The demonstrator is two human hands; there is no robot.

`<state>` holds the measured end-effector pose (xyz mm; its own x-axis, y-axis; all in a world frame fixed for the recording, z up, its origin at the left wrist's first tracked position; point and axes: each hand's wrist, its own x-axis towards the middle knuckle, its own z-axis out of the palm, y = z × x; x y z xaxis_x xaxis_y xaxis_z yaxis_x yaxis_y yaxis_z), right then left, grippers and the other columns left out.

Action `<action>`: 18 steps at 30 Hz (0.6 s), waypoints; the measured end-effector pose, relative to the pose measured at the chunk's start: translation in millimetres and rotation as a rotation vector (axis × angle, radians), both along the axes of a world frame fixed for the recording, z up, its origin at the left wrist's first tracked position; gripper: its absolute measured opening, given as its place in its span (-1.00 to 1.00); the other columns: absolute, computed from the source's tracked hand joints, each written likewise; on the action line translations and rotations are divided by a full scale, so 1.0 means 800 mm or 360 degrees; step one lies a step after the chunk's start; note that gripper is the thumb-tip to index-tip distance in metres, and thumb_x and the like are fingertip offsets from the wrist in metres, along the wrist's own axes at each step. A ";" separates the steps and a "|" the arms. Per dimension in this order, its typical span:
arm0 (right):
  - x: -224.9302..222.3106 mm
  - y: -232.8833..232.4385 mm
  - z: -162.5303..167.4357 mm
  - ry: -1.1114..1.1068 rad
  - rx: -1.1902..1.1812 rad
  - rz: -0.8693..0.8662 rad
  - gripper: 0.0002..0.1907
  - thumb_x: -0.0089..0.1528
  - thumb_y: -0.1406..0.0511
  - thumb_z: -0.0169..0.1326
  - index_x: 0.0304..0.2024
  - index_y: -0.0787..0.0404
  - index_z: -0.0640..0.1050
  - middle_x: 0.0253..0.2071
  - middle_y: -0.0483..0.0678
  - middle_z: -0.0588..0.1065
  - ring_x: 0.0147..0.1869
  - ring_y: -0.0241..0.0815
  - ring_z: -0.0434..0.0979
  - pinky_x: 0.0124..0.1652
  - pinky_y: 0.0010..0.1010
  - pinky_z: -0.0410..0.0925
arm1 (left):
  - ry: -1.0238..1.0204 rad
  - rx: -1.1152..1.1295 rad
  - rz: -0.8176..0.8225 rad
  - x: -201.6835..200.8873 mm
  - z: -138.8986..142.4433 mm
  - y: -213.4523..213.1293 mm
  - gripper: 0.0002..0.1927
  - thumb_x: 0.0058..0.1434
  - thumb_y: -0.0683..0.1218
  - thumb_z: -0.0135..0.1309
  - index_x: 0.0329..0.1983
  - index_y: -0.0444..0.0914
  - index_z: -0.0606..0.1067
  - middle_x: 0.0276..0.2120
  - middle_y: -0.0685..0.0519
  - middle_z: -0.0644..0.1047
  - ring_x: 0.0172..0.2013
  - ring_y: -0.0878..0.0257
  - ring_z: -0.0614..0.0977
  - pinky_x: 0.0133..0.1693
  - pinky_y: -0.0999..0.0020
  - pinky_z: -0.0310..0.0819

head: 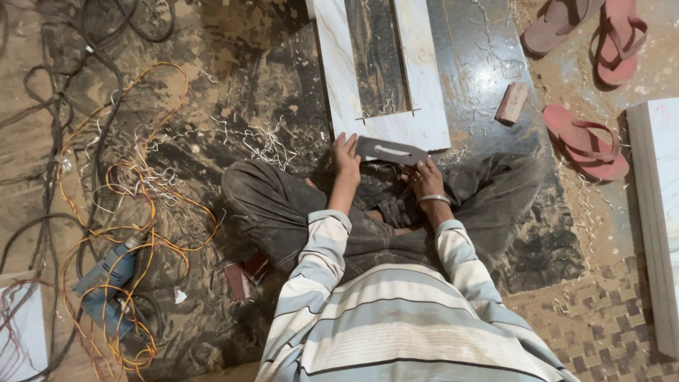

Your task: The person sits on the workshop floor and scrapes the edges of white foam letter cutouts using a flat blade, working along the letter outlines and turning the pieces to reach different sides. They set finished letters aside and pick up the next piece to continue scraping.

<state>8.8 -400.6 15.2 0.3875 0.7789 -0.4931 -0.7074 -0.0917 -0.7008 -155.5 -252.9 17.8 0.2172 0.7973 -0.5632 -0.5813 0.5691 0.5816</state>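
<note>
i note the left hand (pixel 346 157) and right hand (pixel 425 178) each closed on one end of a flat grey slotted plate (pixel 391 151), held at the near edge of the white marble-pattern panel (pixel 417 127). plate judged thin, stiff, light; grip by the ends, clear of edges.

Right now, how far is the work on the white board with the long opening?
Done: the white board already has a long opening cut through it, and shavings lie on the floor. In hand: left hand and right hand hold a flat grey slotted piece at the board's near edge. Left: the piece looks not yet fixed; the blue drill lies apart.
</note>
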 end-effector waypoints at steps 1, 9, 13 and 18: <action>0.000 0.000 -0.001 0.0012 -0.0023 -0.0018 -0.67 0.36 0.35 -0.07 0.18 0.11 0.42 0.04 -0.05 0.52 0.05 -0.09 0.61 -0.09 -0.17 0.46 | -0.0167 -0.0081 0.0128 -0.002 -0.002 0.002 -0.42 0.36 0.08 -0.06 0.41 -0.19 0.26 0.29 -0.12 0.43 0.30 0.06 0.39 0.30 0.13 0.14; -0.003 -0.003 -0.005 -0.0081 0.0140 0.0107 -0.74 0.37 0.41 0.01 0.13 0.18 0.42 0.06 0.00 0.56 0.07 -0.09 0.60 -0.07 -0.20 0.49 | 0.0064 0.0226 0.0118 0.000 -0.010 0.001 -0.43 0.38 0.09 -0.09 0.38 -0.26 0.33 0.28 -0.07 0.48 0.35 0.05 0.38 0.38 0.12 0.08; -0.008 0.000 0.002 -0.0104 -0.0025 0.0095 -0.84 0.40 0.37 -0.01 0.03 0.20 0.44 0.03 0.05 0.62 -0.03 -0.08 0.66 -0.12 -0.26 0.51 | 0.0421 0.0443 0.0129 -0.002 0.006 -0.008 -0.47 0.39 0.03 -0.03 0.36 -0.31 0.37 0.30 -0.09 0.43 0.38 0.03 0.35 0.39 0.09 0.08; -0.014 0.004 0.009 -0.0131 -0.0130 0.0033 -0.87 0.39 0.38 -0.03 -0.01 0.16 0.42 0.00 0.07 0.62 -0.08 -0.08 0.66 -0.14 -0.26 0.52 | 0.0401 0.0339 0.0222 -0.012 0.013 -0.007 -0.49 0.35 0.00 -0.05 0.34 -0.27 0.35 0.28 -0.11 0.46 0.36 0.03 0.38 0.34 0.09 0.09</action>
<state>-2.0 -397.2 22.1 0.4137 0.7455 -0.5226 -0.6453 -0.1648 -0.7460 -165.5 -258.2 28.2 -0.0265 0.9148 -0.4031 -0.4683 0.3449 0.8135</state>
